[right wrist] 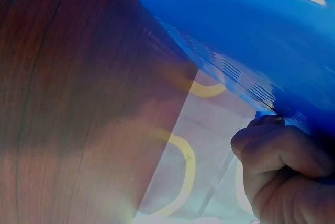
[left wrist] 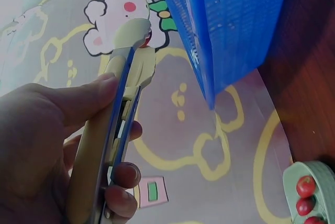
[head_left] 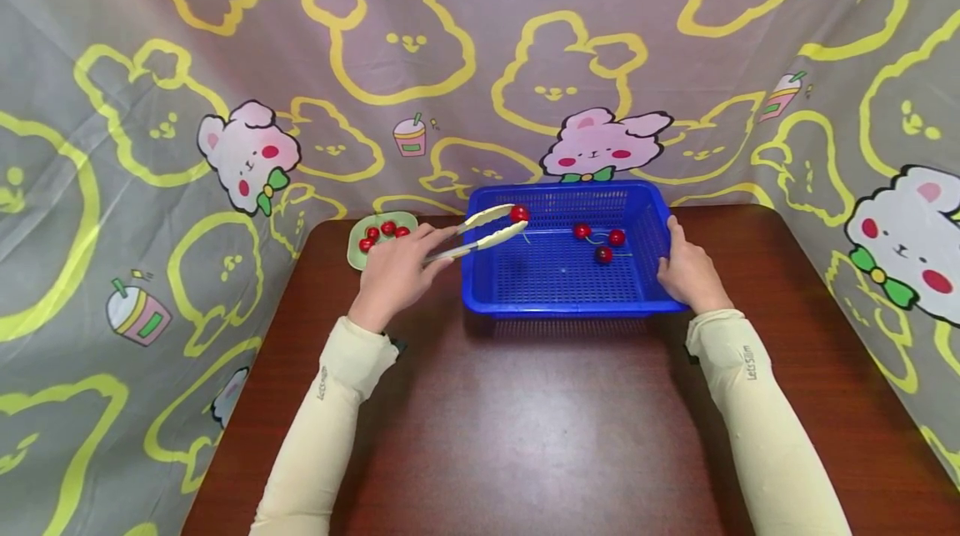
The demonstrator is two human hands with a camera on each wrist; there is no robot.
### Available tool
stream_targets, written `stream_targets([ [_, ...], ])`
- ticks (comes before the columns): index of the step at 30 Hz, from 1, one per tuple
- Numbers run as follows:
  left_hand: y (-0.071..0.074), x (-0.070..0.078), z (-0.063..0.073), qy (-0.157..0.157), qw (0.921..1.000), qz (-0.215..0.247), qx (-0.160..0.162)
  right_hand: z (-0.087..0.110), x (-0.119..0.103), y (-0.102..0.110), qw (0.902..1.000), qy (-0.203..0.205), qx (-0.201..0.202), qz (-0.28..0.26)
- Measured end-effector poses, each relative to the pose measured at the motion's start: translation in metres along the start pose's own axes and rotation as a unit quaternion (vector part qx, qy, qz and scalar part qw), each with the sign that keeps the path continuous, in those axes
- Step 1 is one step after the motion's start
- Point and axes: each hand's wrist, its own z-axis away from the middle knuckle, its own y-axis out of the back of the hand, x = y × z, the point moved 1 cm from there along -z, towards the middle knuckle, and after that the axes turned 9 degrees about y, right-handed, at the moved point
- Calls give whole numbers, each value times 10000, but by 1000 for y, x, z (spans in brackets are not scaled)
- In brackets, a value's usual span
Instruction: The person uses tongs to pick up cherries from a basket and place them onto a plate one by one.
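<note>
In the head view my left hand [head_left: 399,271] grips a pair of tongs [head_left: 468,245] with cream tips. Between those tips is a red cherry [head_left: 519,214] with a thin green stem, above the left part of a blue plastic basket [head_left: 570,308]. The left wrist view shows the thumb and fingers around the tongs [left wrist: 99,145], the cherry mostly hidden by the tips. My right hand [head_left: 692,269] holds the basket's right rim, its fingers curled at the edge in the right wrist view. Several cherries [head_left: 603,254] lie inside the basket, toward its right side.
A small green dish [head_left: 356,255] holding several cherries [head_left: 387,227] stands at the table's back left, partly behind my left hand. The brown wooden table [head_left: 555,419] meets a patterned cloth [head_left: 465,102] at the back and sides.
</note>
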Motion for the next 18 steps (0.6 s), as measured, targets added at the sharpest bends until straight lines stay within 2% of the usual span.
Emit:
stream_targets([
  [7, 6, -17, 12, 189, 9998, 43, 57, -1, 0, 0, 10000, -15, -51, -1],
  [18, 11, -34, 22, 453, 9986, 38, 270, -1, 1, -1, 10000, -33, -79, 22],
])
